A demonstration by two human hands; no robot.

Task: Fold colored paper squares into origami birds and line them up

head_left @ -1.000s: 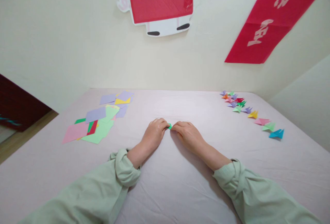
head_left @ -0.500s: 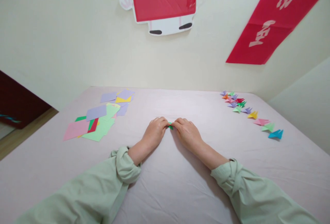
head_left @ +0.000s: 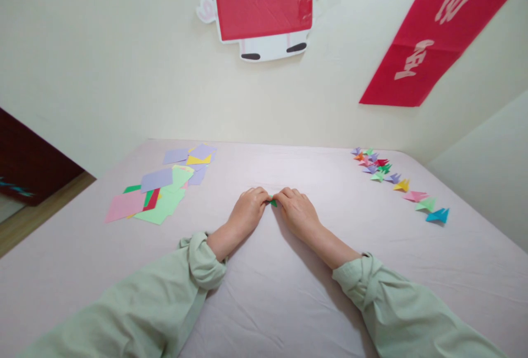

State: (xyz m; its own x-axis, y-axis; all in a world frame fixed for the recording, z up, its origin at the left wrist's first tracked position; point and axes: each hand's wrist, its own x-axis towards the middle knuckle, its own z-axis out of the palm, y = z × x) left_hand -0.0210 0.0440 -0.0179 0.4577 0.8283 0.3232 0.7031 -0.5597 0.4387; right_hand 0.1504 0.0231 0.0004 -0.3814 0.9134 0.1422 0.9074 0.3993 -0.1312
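Observation:
My left hand (head_left: 247,212) and my right hand (head_left: 297,212) rest knuckles-up on the pale pink sheet (head_left: 264,292), fingertips meeting. Between them they pinch a small green folded paper (head_left: 273,202), of which only a sliver shows. Both hands have curled, closed fingers. Pale green sleeves cover both forearms.
A loose pile of flat coloured paper squares (head_left: 159,193) lies at the left. A row of several small folded paper shapes (head_left: 396,182) runs along the right, ending in a blue one (head_left: 438,215). A cream wall with red hangings stands behind; wooden floor shows at far left.
My hands have drawn closer together, so less of the green paper shows. The view has shifted slightly.

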